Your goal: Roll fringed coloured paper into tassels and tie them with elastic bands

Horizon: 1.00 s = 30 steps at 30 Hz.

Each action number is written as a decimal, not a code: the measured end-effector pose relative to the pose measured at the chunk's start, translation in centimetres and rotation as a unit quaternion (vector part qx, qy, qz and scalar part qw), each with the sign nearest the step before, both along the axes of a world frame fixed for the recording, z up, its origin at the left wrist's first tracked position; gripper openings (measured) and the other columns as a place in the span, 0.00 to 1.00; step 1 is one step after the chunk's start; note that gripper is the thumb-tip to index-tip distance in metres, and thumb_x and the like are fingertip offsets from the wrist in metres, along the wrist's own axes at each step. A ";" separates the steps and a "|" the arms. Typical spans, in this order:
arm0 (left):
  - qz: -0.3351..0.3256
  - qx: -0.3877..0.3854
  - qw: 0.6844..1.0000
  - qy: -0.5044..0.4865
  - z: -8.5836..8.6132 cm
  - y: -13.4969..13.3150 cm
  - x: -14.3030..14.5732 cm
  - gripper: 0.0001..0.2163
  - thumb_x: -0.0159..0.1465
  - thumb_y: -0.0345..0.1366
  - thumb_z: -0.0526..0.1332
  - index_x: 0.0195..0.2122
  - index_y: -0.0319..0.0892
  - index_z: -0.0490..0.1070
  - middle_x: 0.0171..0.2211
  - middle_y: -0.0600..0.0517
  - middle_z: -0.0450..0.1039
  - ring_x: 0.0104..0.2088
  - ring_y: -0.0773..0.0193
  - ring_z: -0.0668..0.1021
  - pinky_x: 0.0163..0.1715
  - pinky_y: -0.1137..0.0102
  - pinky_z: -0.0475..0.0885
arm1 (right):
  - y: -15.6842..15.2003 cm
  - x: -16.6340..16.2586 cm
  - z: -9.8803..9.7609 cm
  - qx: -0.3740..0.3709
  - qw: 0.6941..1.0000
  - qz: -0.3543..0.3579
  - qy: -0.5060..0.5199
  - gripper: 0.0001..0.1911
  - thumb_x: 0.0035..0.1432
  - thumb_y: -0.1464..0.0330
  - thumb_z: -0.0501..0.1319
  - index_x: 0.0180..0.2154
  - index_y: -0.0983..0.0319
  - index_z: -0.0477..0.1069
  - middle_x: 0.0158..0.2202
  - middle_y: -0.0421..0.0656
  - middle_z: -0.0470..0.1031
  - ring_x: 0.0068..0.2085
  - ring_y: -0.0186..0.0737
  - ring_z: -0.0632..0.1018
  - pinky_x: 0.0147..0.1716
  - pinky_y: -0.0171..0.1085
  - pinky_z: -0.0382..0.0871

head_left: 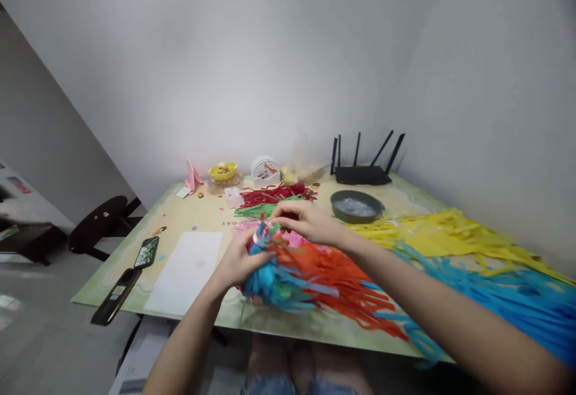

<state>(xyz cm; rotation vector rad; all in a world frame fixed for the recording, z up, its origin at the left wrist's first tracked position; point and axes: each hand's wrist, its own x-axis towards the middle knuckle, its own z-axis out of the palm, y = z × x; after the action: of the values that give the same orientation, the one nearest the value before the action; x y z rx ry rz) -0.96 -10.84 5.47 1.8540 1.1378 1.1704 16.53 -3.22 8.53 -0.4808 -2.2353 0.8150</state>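
My left hand [238, 258] is wrapped round a pom-pom [270, 281] of blue, green and mixed-colour streamer strips, held just above the table's front half. A whitish band, perhaps tape, circles its neck, and short ends stick up above it. Beside that neck, my right hand [299, 220] has thumb and forefinger pinched together; what is between them, if anything, is too small and blurred to make out. Loose orange strips [342, 281] spread to the right under my right forearm. Pink strips [294, 239] lie partly hidden behind my hands.
Yellow strips [432, 233] and blue strips [490, 299] cover the right side. Behind are red strips [279, 194], a dark round bowl [378, 208] and a black router [363, 174]. A white sheet [184, 269] and a phone [146, 252] lie left; a yellow fruit bowl [223, 173] stands at the back.
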 end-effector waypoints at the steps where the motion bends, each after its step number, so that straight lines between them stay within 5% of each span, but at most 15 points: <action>1: 0.030 -0.017 0.996 -0.078 -0.2 -0.1 -0.5 0.18 0.53 0.36 0.67 0.45 0.40 0.73 0.41 0.48 0.77 0.41 0.57 0.77 0.44 0.67 0.70 | 0.1 -0.6 -1.2 -0.042 0.999 -0.009 0.027 0.09 0.60 0.68 0.57 0.31 0.64 0.73 0.29 0.42 0.76 0.30 0.36 0.75 0.30 0.33 0.67; 4: 0.108 -0.093 0.953 -0.266 -1.7 0.4 -2.1 0.20 0.48 0.40 0.72 0.40 0.36 0.75 0.34 0.48 0.79 0.33 0.60 0.79 0.34 0.70 0.72 | -0.6 -3.5 -4.5 -0.086 0.990 -0.040 0.102 0.08 0.57 0.72 0.56 0.33 0.63 0.74 0.35 0.44 0.78 0.38 0.41 0.77 0.36 0.36 0.70; 7: 0.177 -0.128 0.917 -0.333 -3.3 1.3 -3.7 0.19 0.44 0.44 0.73 0.30 0.33 0.77 0.23 0.49 0.77 0.23 0.64 0.77 0.25 0.72 0.71 | -1.3 -7.2 -6.6 -0.093 0.983 -0.058 0.146 0.10 0.57 0.72 0.56 0.37 0.62 0.75 0.42 0.47 0.78 0.47 0.45 0.76 0.43 0.40 0.70; 15: 0.315 -0.050 0.863 -0.391 -4.7 5.8 -10.0 0.17 0.44 0.38 0.72 0.35 0.37 0.78 0.32 0.49 0.80 0.33 0.63 0.80 0.37 0.71 0.73 | 1.4 -15.4 -8.8 -0.114 0.988 0.018 0.102 0.18 0.58 0.69 0.59 0.51 0.62 0.71 0.48 0.45 0.77 0.46 0.41 0.77 0.47 0.37 0.70; 22: 0.376 -0.106 0.834 -0.391 -6.0 11.5 -14.4 0.13 0.54 0.33 0.66 0.40 0.35 0.75 0.31 0.48 0.79 0.33 0.63 0.80 0.40 0.67 0.74 | 7.1 -20.9 -9.5 -0.134 0.988 -0.079 0.009 0.15 0.57 0.73 0.61 0.48 0.64 0.73 0.48 0.45 0.76 0.51 0.46 0.74 0.53 0.44 0.66; 26: 0.407 -0.139 0.821 -0.375 -7.0 10.2 -17.2 0.18 0.55 0.33 0.66 0.47 0.35 0.71 0.45 0.39 0.76 0.50 0.55 0.77 0.50 0.60 0.70 | 9.7 -23.2 -10.9 -0.170 0.975 -0.108 -0.094 0.15 0.62 0.63 0.60 0.46 0.66 0.71 0.45 0.44 0.74 0.44 0.44 0.77 0.43 0.45 0.73; 30: 0.463 -0.116 0.800 -0.363 -9.1 3.7 -18.5 0.20 0.60 0.33 0.60 0.54 0.41 0.66 0.62 0.41 0.61 0.63 0.57 0.64 0.60 0.60 0.60 | 9.7 -25.4 -13.3 -0.180 0.959 -0.143 -0.164 0.16 0.63 0.63 0.59 0.49 0.64 0.69 0.48 0.45 0.72 0.45 0.43 0.76 0.42 0.45 0.73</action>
<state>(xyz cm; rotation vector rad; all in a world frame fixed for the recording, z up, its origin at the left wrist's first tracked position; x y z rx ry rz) -19.47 -7.11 -3.67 0.4383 1.6178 1.9068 -8.82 6.46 -4.74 -1.1594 -2.2355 1.0496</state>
